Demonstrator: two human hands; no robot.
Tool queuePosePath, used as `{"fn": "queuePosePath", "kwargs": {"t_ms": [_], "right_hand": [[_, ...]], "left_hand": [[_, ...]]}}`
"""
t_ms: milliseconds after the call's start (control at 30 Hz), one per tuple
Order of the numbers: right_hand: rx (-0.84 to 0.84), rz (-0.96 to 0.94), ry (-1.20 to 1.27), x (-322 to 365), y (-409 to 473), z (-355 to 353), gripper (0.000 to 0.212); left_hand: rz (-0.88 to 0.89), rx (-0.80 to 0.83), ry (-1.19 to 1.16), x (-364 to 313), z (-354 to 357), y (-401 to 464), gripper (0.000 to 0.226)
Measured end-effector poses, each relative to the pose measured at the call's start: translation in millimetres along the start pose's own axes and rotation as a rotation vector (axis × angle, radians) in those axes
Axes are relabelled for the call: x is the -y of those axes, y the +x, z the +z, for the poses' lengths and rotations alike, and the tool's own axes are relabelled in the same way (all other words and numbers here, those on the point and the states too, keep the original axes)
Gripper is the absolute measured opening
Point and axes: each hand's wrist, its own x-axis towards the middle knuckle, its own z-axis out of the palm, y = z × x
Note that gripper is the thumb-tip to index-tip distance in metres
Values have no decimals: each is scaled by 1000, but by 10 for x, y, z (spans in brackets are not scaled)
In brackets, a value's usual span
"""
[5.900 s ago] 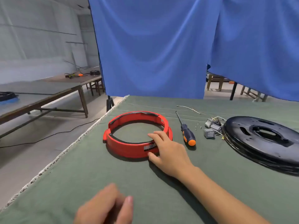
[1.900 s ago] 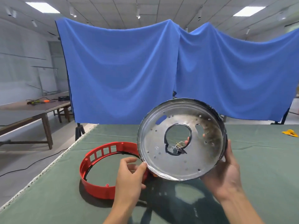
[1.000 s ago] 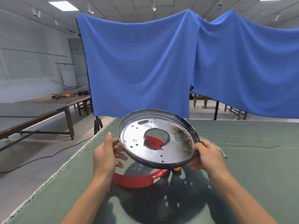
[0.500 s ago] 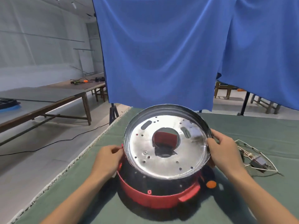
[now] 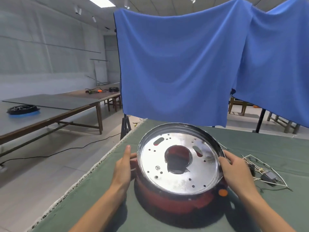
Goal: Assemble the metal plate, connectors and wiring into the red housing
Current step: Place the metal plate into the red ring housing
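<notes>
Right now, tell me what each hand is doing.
Left hand: open, fingers straight against the left side of the red housing.
Right hand: holding the right rim of the metal plate, fingers curled on it.

Metal plate (image 5: 179, 180): bright, glossy metal, mirror-like with dull scuffed patches. Red housing (image 5: 173, 202): smooth plastic, slight sheen. Table (image 5: 267, 144): covered in matt green felt-like cloth, frayed pale edge. Blue curtain (image 5: 175, 67): soft matt cloth.
</notes>
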Motion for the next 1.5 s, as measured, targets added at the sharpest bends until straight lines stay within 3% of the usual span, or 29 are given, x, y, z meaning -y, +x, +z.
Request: {"fn": "queuePosePath", "kwargs": {"t_ms": [67,133,233,333,500,633,767,900,1033,1133,1233,1400,1500], "right_hand": [[35,-9,-23,-24,10,12,32],[85,-5,-29,-23,31,21,26],[102,-19,-28,-16,92,20,27],[131,-53,-95,-27,128,36,23],[129,-32,-204,11,136,115,28],[-79,-64,-240,112,87,114,45],[-270,-334,-233,323,-20,98,38],[-301,-557,-175,485,-100,130,29],[-351,-658,-315,555,-118,118,27],[-257,-632,-412,605,-157,130,42],[-149,-529,-481,627,-226,184,50],[73,-341,-670,629,-268,200,20],[95,-374,-565,645,-304,222,22]], "left_hand": [[26,38,40,-2,23,-40,44],[104,30,125,23,30,-63,18],[212,2,249,42,41,-101,33],[333,-51,196,-28,85,-147,47],[456,-182,37,-70,150,-240,31],[435,-268,-46,-55,156,-194,34],[324,-368,-188,-38,115,-87,28],[252,-300,-304,-51,98,-73,22],[224,-276,-335,-91,106,-103,23],[220,-279,-332,-119,128,-141,24],[172,-184,-409,-169,176,-218,23],[67,45,-457,-223,227,-333,27],[13,192,-484,-239,248,-360,34]]}}
